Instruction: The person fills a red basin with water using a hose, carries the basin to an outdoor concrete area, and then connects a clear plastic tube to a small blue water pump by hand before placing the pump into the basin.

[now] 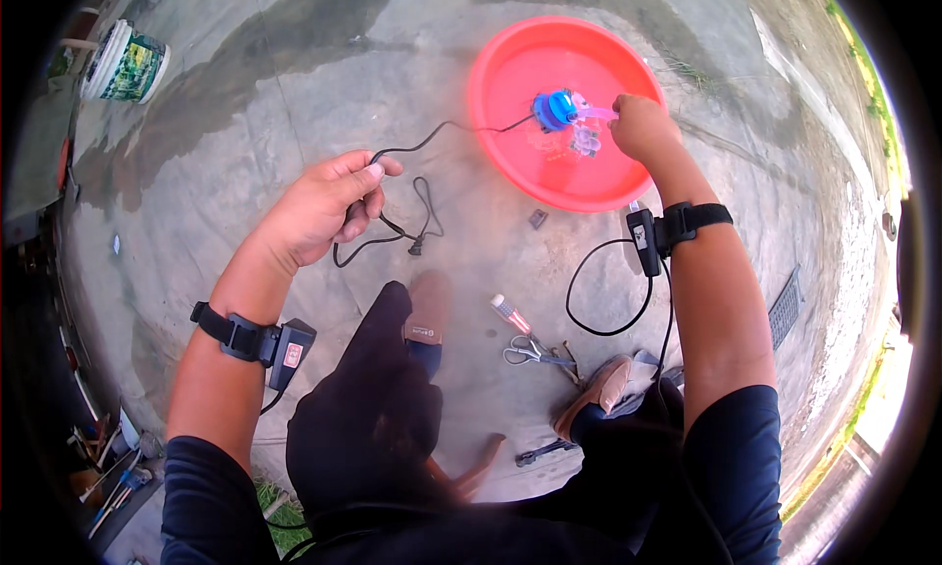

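My left hand [332,204] is closed on a thin black power cord [424,141], pinched between thumb and fingers. The cord's slack loops below the hand, and its plug [416,245] hangs near my shoe. From the hand the cord stretches right to a small blue motor-like device [555,111], which looks like a small pump, inside a round red plastic basin [483,124]. My right hand [643,126], over the basin's right side, grips a pale pink-purple strip or tube [597,114] extending to the blue device. Clear, shiny bits [586,139] show beside it in the basin.
Between my shoes on the concrete lie a screwdriver-like tool with a red and white handle [511,315], scissors [530,350] and a dark tool [546,453]. A small dark piece [538,219] lies below the basin. A bucket [128,65] stands far left; a dark grille [786,308] lies right.
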A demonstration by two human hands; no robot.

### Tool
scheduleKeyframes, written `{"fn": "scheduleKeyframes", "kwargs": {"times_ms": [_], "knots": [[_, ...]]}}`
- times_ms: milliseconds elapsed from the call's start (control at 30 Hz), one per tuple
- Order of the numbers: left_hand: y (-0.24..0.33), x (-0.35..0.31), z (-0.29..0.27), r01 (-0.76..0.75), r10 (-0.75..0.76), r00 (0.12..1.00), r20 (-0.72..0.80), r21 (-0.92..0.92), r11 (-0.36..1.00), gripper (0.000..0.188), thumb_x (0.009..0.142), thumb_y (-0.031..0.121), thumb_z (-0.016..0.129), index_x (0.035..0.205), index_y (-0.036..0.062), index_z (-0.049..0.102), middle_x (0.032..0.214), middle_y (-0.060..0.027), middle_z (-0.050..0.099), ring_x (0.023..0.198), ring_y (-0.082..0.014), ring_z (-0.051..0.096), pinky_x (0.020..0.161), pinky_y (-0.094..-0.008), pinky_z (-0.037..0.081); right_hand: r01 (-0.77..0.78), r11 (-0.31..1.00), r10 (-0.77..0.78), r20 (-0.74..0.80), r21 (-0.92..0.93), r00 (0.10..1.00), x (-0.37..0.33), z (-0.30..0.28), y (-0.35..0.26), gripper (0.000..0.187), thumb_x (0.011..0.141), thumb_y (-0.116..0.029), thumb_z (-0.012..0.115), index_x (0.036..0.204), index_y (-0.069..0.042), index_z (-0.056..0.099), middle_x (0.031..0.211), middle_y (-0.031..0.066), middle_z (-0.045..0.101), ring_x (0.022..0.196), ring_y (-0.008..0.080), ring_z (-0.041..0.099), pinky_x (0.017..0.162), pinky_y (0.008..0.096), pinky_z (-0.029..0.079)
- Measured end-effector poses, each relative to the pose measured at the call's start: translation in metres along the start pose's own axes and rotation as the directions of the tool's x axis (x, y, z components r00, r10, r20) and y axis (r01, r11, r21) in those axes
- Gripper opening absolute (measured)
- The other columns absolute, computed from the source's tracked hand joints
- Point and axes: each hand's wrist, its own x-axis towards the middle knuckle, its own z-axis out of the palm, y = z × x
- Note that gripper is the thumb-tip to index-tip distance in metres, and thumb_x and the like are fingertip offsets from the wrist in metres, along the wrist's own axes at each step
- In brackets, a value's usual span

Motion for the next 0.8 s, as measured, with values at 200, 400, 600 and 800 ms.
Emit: {"fn": "scheduleKeyframes", "kwargs": {"times_ms": [200,400,600,800], "knots": [[-0.009,0.001,0.004,0.053,-0.053,0.999,-0.001,-0.015,0.998,0.029,0.103,0.024,0.048,0.119,0.0018,0.056,0.071,0.0003,0.055,0.050,-0.0067,0.043,0.044,-0.0206,0.034,-0.020,0.999,0.021,-0.025,0.035,0.999,-0.002,-0.006,-0.002,0.033,0.088,-0.012,0.055,0.119,-0.010,0.064,0.117,0.0133,0.067,0.109,0.0298,0.065,0.090,0.0418,0.053],[-0.019,0.004,0.004,0.081,-0.081,0.997,-0.020,0.001,0.997,0.028,0.103,0.025,0.048,0.121,0.0041,0.057,0.076,-0.0003,0.059,0.055,-0.0079,0.051,0.048,-0.0224,0.038,-0.028,0.999,0.030,-0.081,0.033,0.996,-0.006,-0.002,0.007,0.037,0.090,-0.024,0.064,0.125,-0.016,0.061,0.116,0.0114,0.068,0.108,0.0301,0.065,0.090,0.0429,0.052],[-0.042,0.014,-0.001,0.081,-0.069,0.991,-0.114,0.104,0.991,0.028,0.103,0.023,0.049,0.123,0.0048,0.057,0.087,-0.0017,0.063,0.073,-0.0090,0.059,0.064,-0.0245,0.047,0.001,1.000,-0.003,-0.097,-0.020,0.995,-0.010,0.001,-0.004,0.033,0.092,-0.025,0.061,0.125,-0.019,0.062,0.116,0.0103,0.068,0.104,0.0304,0.066,0.085,0.0434,0.054],[-0.088,0.023,-0.023,0.062,0.080,0.967,-0.243,0.525,0.849,0.038,0.095,0.019,0.056,0.127,-0.0016,0.053,0.109,-0.0137,0.066,0.102,-0.0234,0.062,0.091,-0.0350,0.048,0.042,0.999,-0.040,-0.114,0.009,0.993,-0.023,0.006,-0.005,0.033,0.091,-0.024,0.061,0.124,-0.018,0.062,0.114,0.0098,0.068,0.104,0.0297,0.066,0.086,0.0429,0.054]]}}
